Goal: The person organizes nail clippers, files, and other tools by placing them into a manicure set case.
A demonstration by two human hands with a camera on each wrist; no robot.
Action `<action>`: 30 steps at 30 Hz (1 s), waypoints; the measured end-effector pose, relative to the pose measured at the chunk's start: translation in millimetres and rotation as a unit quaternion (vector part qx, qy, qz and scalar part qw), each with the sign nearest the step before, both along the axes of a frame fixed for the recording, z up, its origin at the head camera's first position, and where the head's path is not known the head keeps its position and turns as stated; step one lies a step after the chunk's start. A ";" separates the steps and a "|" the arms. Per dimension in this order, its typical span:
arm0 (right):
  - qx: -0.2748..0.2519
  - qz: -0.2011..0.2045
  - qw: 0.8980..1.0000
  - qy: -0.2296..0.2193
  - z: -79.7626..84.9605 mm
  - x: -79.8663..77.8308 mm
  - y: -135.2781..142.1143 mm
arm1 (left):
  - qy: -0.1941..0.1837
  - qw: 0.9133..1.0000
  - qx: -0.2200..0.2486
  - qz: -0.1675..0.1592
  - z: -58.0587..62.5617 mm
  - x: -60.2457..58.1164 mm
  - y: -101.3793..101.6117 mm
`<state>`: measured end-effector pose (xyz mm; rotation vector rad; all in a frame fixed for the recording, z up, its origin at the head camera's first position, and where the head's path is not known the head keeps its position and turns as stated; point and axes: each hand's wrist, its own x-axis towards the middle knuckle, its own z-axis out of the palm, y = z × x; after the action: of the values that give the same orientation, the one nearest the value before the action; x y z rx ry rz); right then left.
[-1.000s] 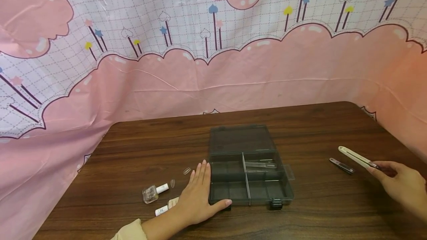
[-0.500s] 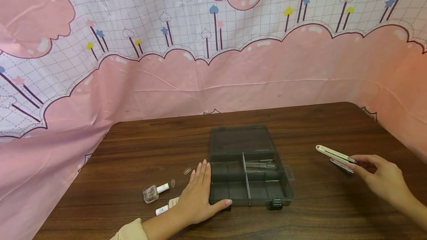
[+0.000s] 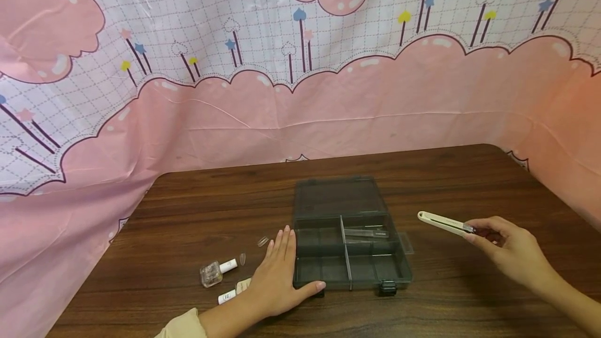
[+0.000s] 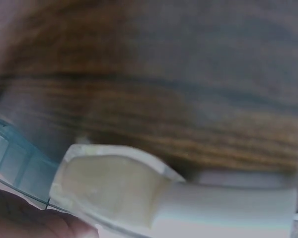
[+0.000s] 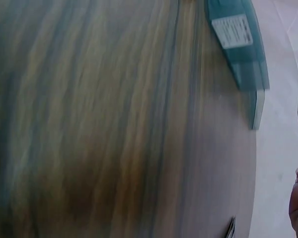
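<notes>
My left hand (image 3: 274,275) lies with straight fingers along the left side of a dark see-through divider box (image 3: 324,270), its thumb at the front edge. The box's lid is folded back. My right hand (image 3: 514,249) pinches a slim cream-coloured tool (image 3: 441,222) by its metal end, off the box's right side. The tool has a hole at its far end and a dark slot along its length; its kind is unclear. A thin pale strip (image 3: 366,233) lies in the back right compartment. In the right wrist view, a dark metal tip (image 5: 231,228) shows at the bottom edge.
Left of the box lie a clear nail polish bottle (image 3: 211,274) with a white cap and two clear nail tips, one by the cap (image 3: 242,259). A cream nail polish bottle (image 4: 109,186) lies beside my left wrist. A patterned cloth (image 3: 328,98) hangs behind the table.
My right hand has carried the cream tool leftward toward the box, the tool swinging closer to level. The nail clipper seen earlier is now hidden behind that hand. The left hand stays put.
</notes>
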<state>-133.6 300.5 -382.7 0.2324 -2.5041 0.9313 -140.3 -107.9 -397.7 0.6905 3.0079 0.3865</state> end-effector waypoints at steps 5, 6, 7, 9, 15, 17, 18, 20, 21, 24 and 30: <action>-0.003 0.033 0.999 0.006 1.5 3.8 -18.8 | 0.002 1.000 -0.002 -0.001 0.3 0.1 0.0; -0.007 0.041 0.999 0.012 0.8 4.2 -23.2 | 0.002 1.000 -0.002 -0.001 0.4 0.3 -0.1; -0.010 0.048 0.999 0.014 0.3 4.3 -27.6 | 0.002 1.000 -0.002 0.000 0.6 0.4 -0.2; -0.016 0.066 0.997 0.023 -1.3 4.6 -36.9 | 0.001 1.000 -0.001 -0.001 0.8 0.7 -0.3; -0.041 0.128 0.990 0.030 -3.4 5.0 -60.5 | 0.001 1.000 0.000 0.000 1.0 0.7 0.1; -0.037 0.137 0.989 0.032 -4.1 4.5 -66.8 | 0.002 1.000 0.000 0.000 0.5 0.4 0.2; -0.033 0.142 0.989 0.033 -4.6 4.3 -69.7 | 0.003 1.000 0.000 0.000 0.3 0.3 0.2; -0.028 0.158 0.986 0.033 -6.0 3.9 -74.6 | 0.004 1.000 -0.002 0.000 -0.1 0.1 0.3; -0.024 0.165 0.985 0.033 -6.6 3.6 -76.9 | 0.004 1.000 -0.002 0.000 -0.2 0.1 0.3; -0.018 0.193 0.980 0.035 -8.3 2.3 -83.4 | 0.003 1.000 -0.003 0.001 0.0 0.2 0.1; 0.031 0.222 0.971 0.086 -9.7 -3.7 -94.5 | 0.001 1.000 0.001 0.002 0.6 0.6 0.1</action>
<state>-137.2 206.1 -392.3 0.8828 -2.3627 0.9484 -139.8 -107.8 -397.1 0.6854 3.0107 0.3902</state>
